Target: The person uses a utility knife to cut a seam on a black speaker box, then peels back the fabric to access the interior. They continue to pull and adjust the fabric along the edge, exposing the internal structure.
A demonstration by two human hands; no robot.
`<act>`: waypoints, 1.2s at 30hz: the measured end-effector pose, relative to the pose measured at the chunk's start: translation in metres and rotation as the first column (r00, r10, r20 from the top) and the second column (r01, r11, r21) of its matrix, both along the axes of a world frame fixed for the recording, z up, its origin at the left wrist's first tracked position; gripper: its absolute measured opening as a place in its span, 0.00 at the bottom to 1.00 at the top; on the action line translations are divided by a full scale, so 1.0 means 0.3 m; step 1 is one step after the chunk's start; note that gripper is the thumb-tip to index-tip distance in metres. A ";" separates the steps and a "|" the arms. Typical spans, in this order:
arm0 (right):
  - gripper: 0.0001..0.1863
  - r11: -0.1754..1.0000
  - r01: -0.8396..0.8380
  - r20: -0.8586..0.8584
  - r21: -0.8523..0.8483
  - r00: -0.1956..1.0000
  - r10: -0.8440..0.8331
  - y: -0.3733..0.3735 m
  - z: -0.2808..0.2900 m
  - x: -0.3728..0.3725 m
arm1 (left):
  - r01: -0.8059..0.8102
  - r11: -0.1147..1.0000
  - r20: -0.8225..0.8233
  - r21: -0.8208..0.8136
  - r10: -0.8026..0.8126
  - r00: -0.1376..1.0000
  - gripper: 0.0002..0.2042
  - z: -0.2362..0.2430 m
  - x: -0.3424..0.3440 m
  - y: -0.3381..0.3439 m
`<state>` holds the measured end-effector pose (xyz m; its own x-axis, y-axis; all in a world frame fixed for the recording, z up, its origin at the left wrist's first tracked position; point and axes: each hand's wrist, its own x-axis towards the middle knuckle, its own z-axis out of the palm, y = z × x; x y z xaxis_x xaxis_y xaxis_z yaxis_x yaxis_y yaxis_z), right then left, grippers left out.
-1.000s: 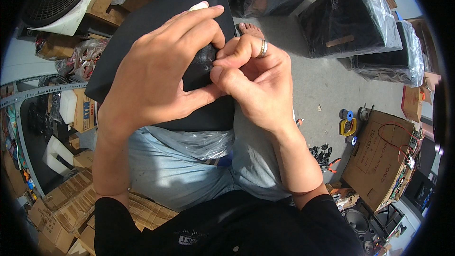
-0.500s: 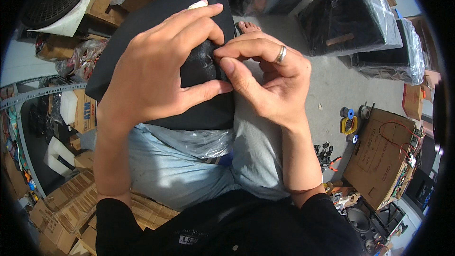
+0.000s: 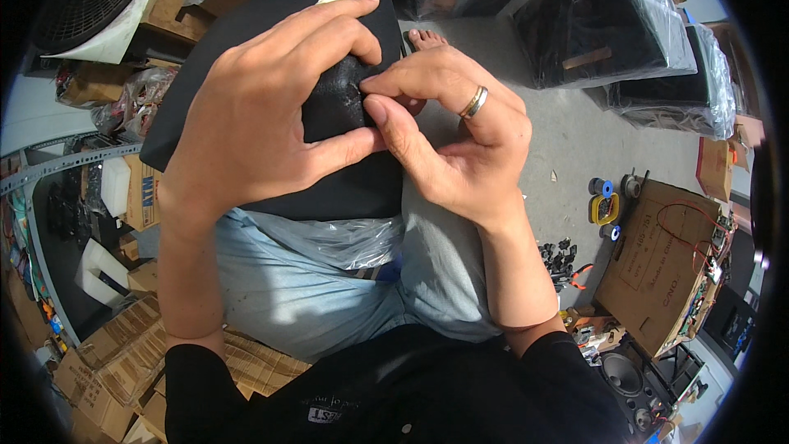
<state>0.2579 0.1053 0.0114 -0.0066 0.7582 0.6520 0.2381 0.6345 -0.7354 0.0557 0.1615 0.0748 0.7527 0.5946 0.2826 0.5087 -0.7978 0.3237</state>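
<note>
Grip, left hand [image 3: 242, 119]?
— Closed round glossy black, rounded, plastic-looking piece [image 3: 329, 107], above our lap [image 3: 316, 304]; right hand [image 3: 485, 140] at its edge, pinch unclear. We judge it light, stiff, slick: hold by sides

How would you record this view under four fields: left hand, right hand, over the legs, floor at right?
Left hand: curved around a glossy black piece, thumb below
Right hand: wears a ring; thumb and index fingertips at the piece's right edge
Over the legs: large black object, clear plastic
Floor at right: blue spool, orange-handled tool, cardboard
</note>
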 end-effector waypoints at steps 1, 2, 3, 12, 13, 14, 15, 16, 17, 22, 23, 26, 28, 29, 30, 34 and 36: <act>0.07 1.000 0.003 0.003 0.013 1.000 -0.003 -0.002 0.000 0.000 | -0.002 1.000 0.001 -0.001 0.002 1.000 0.23 -0.001 0.000 0.000; 0.07 1.000 0.003 0.007 0.027 1.000 -0.004 -0.001 0.002 -0.002 | -0.002 1.000 0.002 -0.003 0.002 1.000 0.23 0.001 0.000 0.000; 0.07 0.999 0.004 0.011 0.040 1.000 -0.005 -0.002 0.002 -0.002 | -0.002 1.000 0.004 -0.005 0.002 1.000 0.23 0.003 0.001 0.000; 0.09 0.992 0.055 0.115 0.112 0.991 -0.068 -0.004 0.026 -0.013 | -0.007 1.000 0.014 0.011 0.007 1.000 0.22 -0.001 0.003 -0.001; 0.09 0.992 0.057 0.111 0.115 0.991 -0.069 -0.006 0.026 -0.015 | -0.008 1.000 0.016 0.011 0.008 1.000 0.22 -0.003 0.004 -0.003; 0.09 0.991 0.055 0.104 0.121 0.992 -0.067 -0.006 0.026 -0.018 | -0.008 1.000 0.016 0.014 0.008 1.000 0.22 -0.002 0.002 -0.004; 0.09 0.990 0.053 0.098 0.128 0.993 -0.065 -0.007 0.025 -0.020 | -0.008 1.000 0.016 0.017 0.008 1.000 0.22 -0.001 0.001 -0.006; 0.09 0.989 0.048 0.089 0.138 0.994 -0.061 -0.005 0.023 -0.022 | -0.007 1.000 0.015 0.020 0.007 1.000 0.22 0.001 0.000 -0.009; 0.08 0.990 0.046 0.087 0.137 0.995 -0.058 0.001 0.021 -0.023 | -0.010 1.000 0.021 0.012 0.010 1.000 0.22 0.000 0.000 -0.005; 0.07 0.989 0.029 0.052 0.145 0.998 -0.037 0.018 0.013 -0.021 | -0.004 1.000 0.030 0.000 0.004 1.000 0.22 0.007 0.002 -0.002; 0.07 0.992 0.021 0.032 0.128 0.999 -0.025 0.017 0.007 -0.020 | -0.003 1.000 0.026 -0.004 0.003 1.000 0.22 0.008 0.002 -0.001; 0.06 0.999 -0.010 -0.028 0.052 1.000 0.011 0.013 -0.008 -0.017 | 0.004 1.000 0.020 -0.006 -0.004 1.000 0.22 0.007 0.001 0.001; 0.06 0.999 -0.026 -0.035 0.042 0.999 0.028 0.015 -0.009 -0.013 | 0.014 1.000 0.020 0.005 -0.014 1.000 0.22 0.005 -0.001 0.003; 0.06 0.999 -0.028 -0.026 0.047 0.999 0.029 0.015 -0.006 -0.011 | 0.015 1.000 0.020 0.007 -0.016 1.000 0.22 0.004 -0.002 0.004; 0.06 0.998 -0.030 -0.017 0.053 0.999 0.031 0.016 -0.004 -0.010 | 0.017 1.000 0.021 0.010 -0.017 1.000 0.22 0.003 -0.004 0.005; 0.05 0.998 -0.014 0.020 0.066 1.000 0.013 0.018 0.011 -0.013 | 0.012 1.000 0.020 0.011 -0.012 1.000 0.22 0.003 -0.007 0.006; 0.05 0.998 -0.003 0.015 0.069 1.000 0.002 0.018 0.013 -0.018 | 0.011 1.000 0.022 0.021 -0.011 1.000 0.22 0.002 -0.007 0.007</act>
<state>0.2525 0.1106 0.0152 -0.0186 0.7112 0.7027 0.2465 0.6844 -0.6861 0.0537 0.1635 0.0753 0.7527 0.5799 0.3118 0.4925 -0.8102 0.3179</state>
